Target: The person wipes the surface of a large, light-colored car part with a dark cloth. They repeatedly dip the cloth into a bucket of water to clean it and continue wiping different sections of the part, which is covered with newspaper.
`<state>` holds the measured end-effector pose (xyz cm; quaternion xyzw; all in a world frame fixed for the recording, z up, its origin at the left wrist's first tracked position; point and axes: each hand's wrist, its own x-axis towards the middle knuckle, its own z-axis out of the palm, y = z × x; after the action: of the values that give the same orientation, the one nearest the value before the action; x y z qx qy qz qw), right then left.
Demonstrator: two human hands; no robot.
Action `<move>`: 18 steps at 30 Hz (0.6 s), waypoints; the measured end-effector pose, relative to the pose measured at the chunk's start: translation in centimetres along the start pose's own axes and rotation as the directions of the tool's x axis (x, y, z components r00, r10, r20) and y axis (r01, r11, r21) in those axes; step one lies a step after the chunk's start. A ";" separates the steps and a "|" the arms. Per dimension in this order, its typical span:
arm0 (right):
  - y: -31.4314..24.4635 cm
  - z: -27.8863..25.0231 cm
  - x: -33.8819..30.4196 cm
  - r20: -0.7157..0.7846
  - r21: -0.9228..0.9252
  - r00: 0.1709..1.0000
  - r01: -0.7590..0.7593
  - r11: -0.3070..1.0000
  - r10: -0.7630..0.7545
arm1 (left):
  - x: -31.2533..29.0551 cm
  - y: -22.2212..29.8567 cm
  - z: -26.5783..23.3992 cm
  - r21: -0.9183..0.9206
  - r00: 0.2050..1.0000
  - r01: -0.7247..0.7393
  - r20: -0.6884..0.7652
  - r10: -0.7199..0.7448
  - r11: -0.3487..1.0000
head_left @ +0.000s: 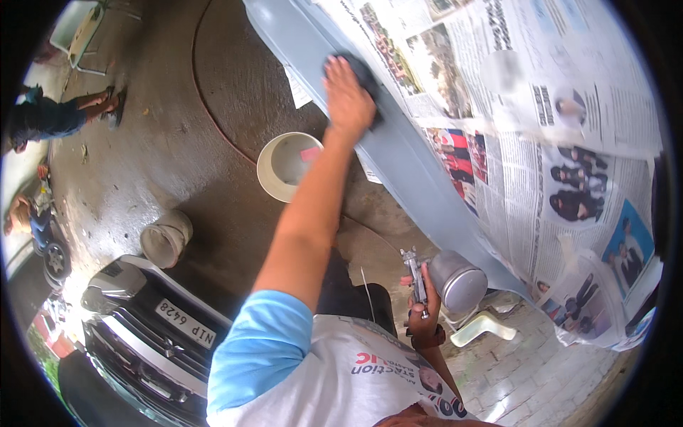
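My left hand (347,99) is stretched up and lies over a dark cloth or pad (368,75), pressed against a long grey-painted car panel (420,181). The cloth is partly hidden under my palm and slightly blurred. Newspaper sheets (455,78) cover the area along the panel's right side. Lower down, my right hand (425,313) is wrapped around the handle of a metal spray gun (415,274), with its round grey cup (461,281) beside my fingers. The gun is held apart from the panel's lower end.
Left of the panel stands a white bucket (269,171) with something pink inside. A tipped pail (167,238) lies near a parked car (156,320). A thin hose (196,75) crosses the wet floor. Another person (53,117) stands far left, near a chair (84,35). A pale bent piece (484,327) lies below the gun.
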<state>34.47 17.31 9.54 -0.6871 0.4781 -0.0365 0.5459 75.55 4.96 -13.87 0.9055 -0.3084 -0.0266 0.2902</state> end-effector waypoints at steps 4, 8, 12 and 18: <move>0.6 1.1 -1.8 -0.030 0.055 1.000 -0.002 0.999 0.003 | 6.0 -3.8 -2.0 -0.053 0.987 0.068 0.148 -0.060 0.996; 1.9 3.0 -3.2 -0.109 0.108 0.994 0.021 0.994 -0.009 | -1.9 -0.5 -0.5 0.079 0.972 -0.115 0.216 0.096 0.990; 2.7 3.4 -5.9 -0.178 0.175 0.984 0.043 0.984 -0.011 | -12.6 5.8 0.4 -0.066 0.916 -0.240 0.316 0.249 0.969; 3.7 5.7 -10.4 -0.338 0.190 0.940 0.105 0.976 -0.035 | -15.7 6.9 1.3 -0.195 0.879 -0.248 0.367 0.304 0.949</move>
<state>29.81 28.78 9.24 -0.6275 0.5323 -0.2206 0.5237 58.82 8.85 -13.30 0.8053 -0.4837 -0.1878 0.2868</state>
